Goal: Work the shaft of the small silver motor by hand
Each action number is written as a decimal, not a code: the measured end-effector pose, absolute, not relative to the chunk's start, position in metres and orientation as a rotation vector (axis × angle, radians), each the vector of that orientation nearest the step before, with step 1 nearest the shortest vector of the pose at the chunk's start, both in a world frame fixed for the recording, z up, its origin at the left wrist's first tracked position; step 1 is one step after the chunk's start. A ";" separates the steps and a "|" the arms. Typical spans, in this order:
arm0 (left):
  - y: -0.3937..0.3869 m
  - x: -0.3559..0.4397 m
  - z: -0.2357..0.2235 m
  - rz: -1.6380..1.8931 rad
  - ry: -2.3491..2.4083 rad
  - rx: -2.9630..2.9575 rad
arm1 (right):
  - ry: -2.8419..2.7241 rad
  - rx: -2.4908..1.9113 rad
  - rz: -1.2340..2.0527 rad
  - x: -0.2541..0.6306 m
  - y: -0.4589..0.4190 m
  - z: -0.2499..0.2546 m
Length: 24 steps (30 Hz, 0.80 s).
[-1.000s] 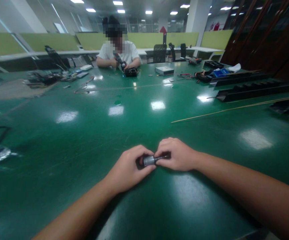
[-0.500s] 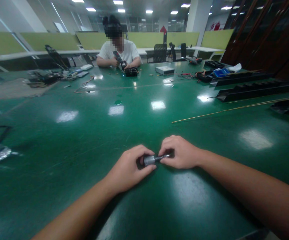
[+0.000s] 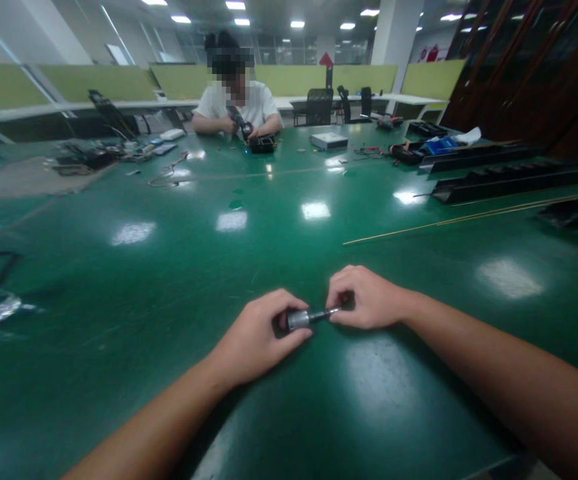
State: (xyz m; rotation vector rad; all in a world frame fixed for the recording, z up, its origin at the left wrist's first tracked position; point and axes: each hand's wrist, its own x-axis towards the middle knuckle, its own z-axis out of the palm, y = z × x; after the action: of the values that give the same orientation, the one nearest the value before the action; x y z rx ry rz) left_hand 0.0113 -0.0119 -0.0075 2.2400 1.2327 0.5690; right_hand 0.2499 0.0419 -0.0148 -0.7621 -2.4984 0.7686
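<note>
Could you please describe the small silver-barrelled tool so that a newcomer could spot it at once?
Find the green table, then its near side. Between left hand and right hand is the tool, short and silver-barrelled, unlike the long black channels farther right.

The single view comes from the head of the person at work, above the near side of the desk [image 3: 269, 260], facing forward and tilted down. The left hand [image 3: 261, 333] and right hand [image 3: 369, 298] are close, just below the middle, with both forearms running in from the lower corners. The desk stretches away across the view to a seated person [image 3: 263, 103] facing the camera. Farther off, partitions [image 3: 289, 79] and ceiling lights [image 3: 235, 6] fill the top; a dark cabinet [image 3: 523, 87] closes the upper right.
</note>
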 end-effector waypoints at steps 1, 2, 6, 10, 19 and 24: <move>-0.012 0.011 -0.007 0.570 1.237 2.238 | -2.498 -0.766 0.768 0.250 0.042 -0.015; -0.012 0.011 -0.007 0.569 1.241 2.236 | -2.499 -0.768 0.767 0.251 0.043 -0.014; -0.012 0.011 -0.007 0.566 1.248 2.226 | -2.510 -0.773 0.775 0.252 0.043 -0.014; -0.012 0.011 -0.007 0.569 1.246 2.218 | -2.519 -0.781 0.785 0.254 0.044 -0.013; -0.014 0.011 -0.007 0.596 1.273 2.236 | -2.509 -0.864 0.811 0.262 0.051 -0.011; -0.015 0.011 -0.007 0.605 1.289 2.241 | -2.500 -0.850 0.859 0.263 0.052 -0.011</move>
State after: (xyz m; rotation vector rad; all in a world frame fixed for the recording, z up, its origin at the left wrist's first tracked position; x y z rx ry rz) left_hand 0.0107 -0.0146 -0.0066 2.2415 1.2885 0.6047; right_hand 0.2627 0.0521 -0.0106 -0.8503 -2.5004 0.8590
